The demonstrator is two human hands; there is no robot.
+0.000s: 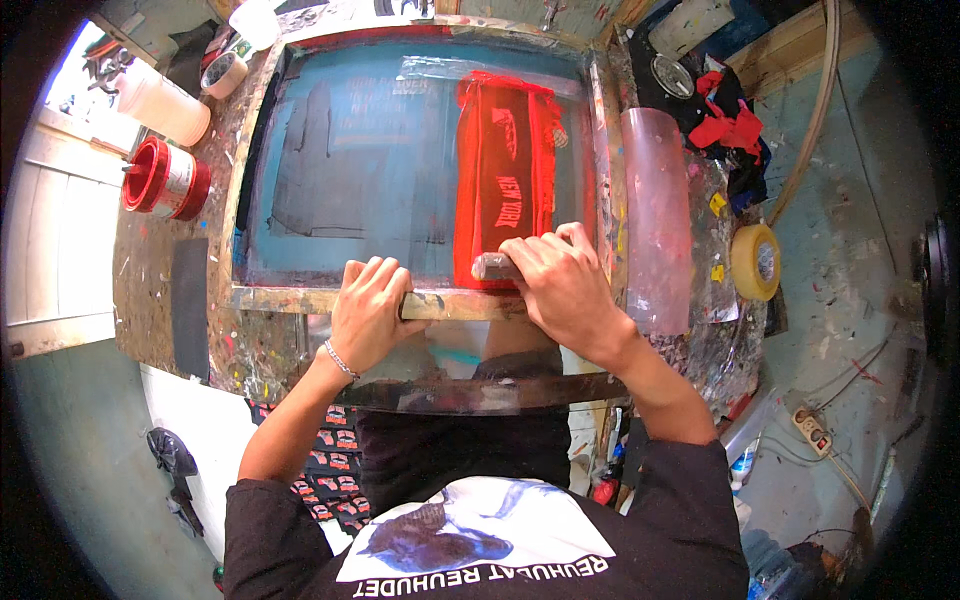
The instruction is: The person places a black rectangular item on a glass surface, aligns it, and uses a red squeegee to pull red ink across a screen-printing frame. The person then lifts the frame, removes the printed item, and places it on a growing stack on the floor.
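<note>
A wooden-framed printing screen (250, 190) with blue-green mesh lies flat on a paint-spattered bench. A wide strip of red ink (505, 170) runs down the right part of the mesh. My right hand (565, 285) is closed over the grey handle of a squeegee (492, 266) at the near end of that red strip. My left hand (368, 312) grips the near rail of the frame (455, 305), fingers curled over its top edge. A thin bracelet circles my left wrist.
A red ink tub (165, 180) and a translucent jar (165, 105) stand left of the frame. Beside them lies a tape roll (225, 72). Right of the frame lie a clear plastic sheet (655, 215), red rags (730, 125) and a yellow tape roll (757, 260). A power strip (812, 428) rests on the floor.
</note>
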